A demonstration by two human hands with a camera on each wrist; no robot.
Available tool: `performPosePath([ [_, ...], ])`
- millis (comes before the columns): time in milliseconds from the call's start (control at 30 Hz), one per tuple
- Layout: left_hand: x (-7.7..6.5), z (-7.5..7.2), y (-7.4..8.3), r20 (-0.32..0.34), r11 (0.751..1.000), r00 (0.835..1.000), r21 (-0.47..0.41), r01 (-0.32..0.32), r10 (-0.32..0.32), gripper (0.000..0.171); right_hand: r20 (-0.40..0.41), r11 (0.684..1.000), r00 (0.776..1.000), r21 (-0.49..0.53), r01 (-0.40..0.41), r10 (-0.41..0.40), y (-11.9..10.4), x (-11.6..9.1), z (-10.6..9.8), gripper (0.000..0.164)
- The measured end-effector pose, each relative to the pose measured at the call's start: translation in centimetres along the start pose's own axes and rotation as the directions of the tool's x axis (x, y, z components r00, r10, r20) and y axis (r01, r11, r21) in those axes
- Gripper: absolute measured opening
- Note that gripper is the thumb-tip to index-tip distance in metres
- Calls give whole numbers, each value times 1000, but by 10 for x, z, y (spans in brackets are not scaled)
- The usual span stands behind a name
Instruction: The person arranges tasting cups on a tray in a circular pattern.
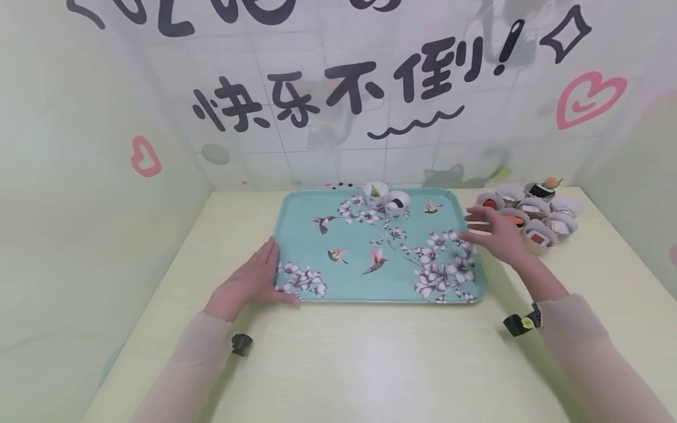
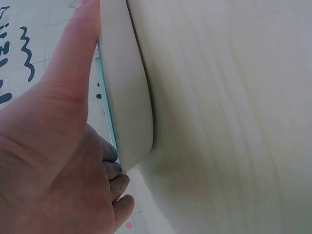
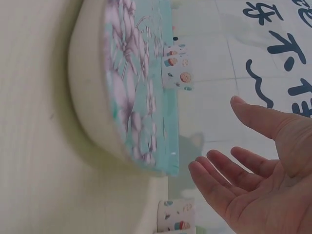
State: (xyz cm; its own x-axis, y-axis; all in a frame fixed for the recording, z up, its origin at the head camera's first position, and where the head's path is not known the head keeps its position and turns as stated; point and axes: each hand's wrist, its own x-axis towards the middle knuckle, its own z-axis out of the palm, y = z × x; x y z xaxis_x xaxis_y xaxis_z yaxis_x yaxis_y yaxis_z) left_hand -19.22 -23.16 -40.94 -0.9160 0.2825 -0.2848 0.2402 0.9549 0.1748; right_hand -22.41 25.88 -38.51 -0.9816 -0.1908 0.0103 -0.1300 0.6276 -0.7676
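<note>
Teal tray [image 1: 359, 288], floral and hummingbird print, lies flat on the pale table [image 1: 370, 364]. Clock centred on tray, 12 toward wall [image 1: 338, 167].

Left hand [image 1: 256, 279]: between 8 and 9 o'clock, touching the tray. Fingers straight along the left side, thumb stretched along the near edge. Unclenched, contact only.

Right hand [image 1: 494, 235]: 3 o'clock, just beside the right rim. Released, fingers extended and slightly parted; right wrist view shows it clear of the rim.

Two printed cups stand upright on the tray at 12, side by side near the far rim: left cup [image 1: 376, 197] has something green in it, right cup [image 1: 396, 205] a white and black piece. Can't tell if they touch.

Cup cluster [image 1: 534, 205]: on table, between 2 and 3 o'clock, past the right fingertips, small food-like pieces inside. Wall carries dark lettering [image 1: 349, 88] at 12.
</note>
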Motion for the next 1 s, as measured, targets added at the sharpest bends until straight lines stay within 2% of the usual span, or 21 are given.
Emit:
performPosePath([
  [300, 0, 1, 0, -10, 1000, 1000, 2, -10, 10, 143, -31, 999, 999, -38, -24, 23, 19, -18, -16, 69],
  [533, -1, 0, 1, -10, 1000, 1000, -3, -12, 12, 143, -118, 1000, 993, -29, 8, -12, 35, -34, -29, 63],
  [767, -1, -1, 1, -19, 1000, 1000, -6, -12, 12, 143, -141, 995, 988, -66, -79, 69, 51, -52, -40, 60],
  [1000, -1, -1, 1, -15, 1000, 1000, -11, -14, 14, 143, -160, 993, 982, -52, -107, 98, 63, -69, -51, 69],
])
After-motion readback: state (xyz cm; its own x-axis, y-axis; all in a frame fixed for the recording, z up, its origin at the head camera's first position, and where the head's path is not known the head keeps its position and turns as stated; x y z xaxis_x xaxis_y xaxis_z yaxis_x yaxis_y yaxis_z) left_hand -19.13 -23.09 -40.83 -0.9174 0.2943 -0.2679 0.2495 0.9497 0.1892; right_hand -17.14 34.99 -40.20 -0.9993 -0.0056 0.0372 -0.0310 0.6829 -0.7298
